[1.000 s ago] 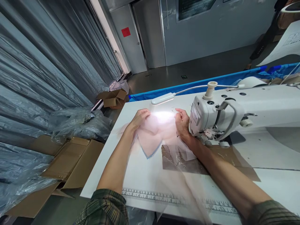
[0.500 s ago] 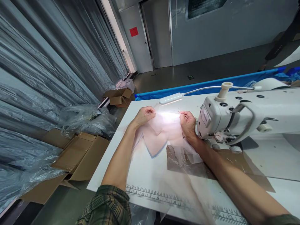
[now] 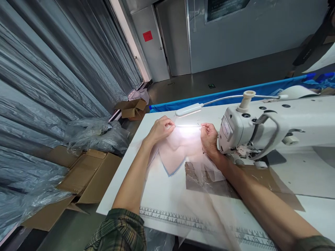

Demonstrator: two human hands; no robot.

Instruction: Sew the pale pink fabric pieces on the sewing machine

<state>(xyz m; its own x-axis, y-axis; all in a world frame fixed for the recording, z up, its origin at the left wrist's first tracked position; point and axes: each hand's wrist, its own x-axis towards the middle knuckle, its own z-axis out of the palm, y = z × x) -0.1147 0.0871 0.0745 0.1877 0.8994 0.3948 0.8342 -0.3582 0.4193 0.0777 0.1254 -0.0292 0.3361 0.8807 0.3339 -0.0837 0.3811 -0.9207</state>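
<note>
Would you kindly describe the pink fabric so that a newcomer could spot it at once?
Start from the white sewing machine on the table. To the left of its head, under the lit lamp, the left hand and right hand hold sheer pink fabric. Unlike the nearby brown piece, it has a pointed lower end edged in blue.

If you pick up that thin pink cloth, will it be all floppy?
Probably yes: the pink cloth lies in soft folds, and its top edge runs straight only between the left hand and right hand. It's likely very light, because it looks see-through. It might snag easily, being so thin.
</note>
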